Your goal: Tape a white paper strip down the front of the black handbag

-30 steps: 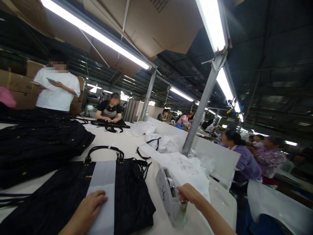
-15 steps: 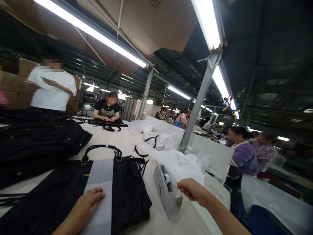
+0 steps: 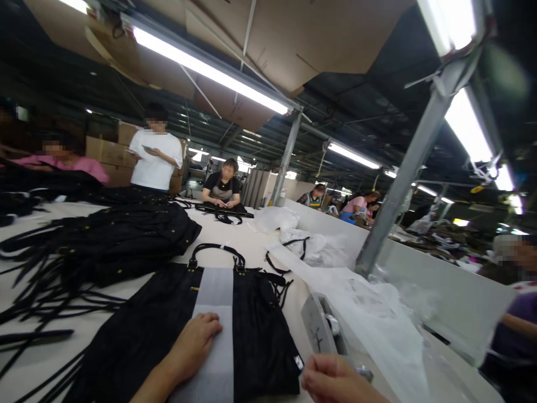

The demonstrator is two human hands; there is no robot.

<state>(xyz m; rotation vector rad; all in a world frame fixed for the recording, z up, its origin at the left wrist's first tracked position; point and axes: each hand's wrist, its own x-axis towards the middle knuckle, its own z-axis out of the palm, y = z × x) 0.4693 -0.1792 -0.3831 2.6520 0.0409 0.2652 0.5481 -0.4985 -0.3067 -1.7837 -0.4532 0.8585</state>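
Observation:
My left hand [image 3: 191,350] lies flat, fingers together, on a white paper strip [image 3: 213,313] wrapped over a black handbag [image 3: 138,330] on the white table [image 3: 235,238]. The bag's handles [image 3: 216,252] point away from me. My right hand [image 3: 331,380] is at the bottom edge, fingers curled, just in front of a grey tape dispenser [image 3: 321,330]. Whether it holds a piece of tape I cannot tell.
A pile of black bags [image 3: 109,238] and loose black straps [image 3: 37,291] fill the left. White plastic bags [image 3: 369,302] lie right of the dispenser beside a metal post [image 3: 403,179]. Several people work or stand at the far end and right.
The view has swung left and down. My right hand has pulled back from the dispenser toward me. My left hand has stayed on the paper strip.

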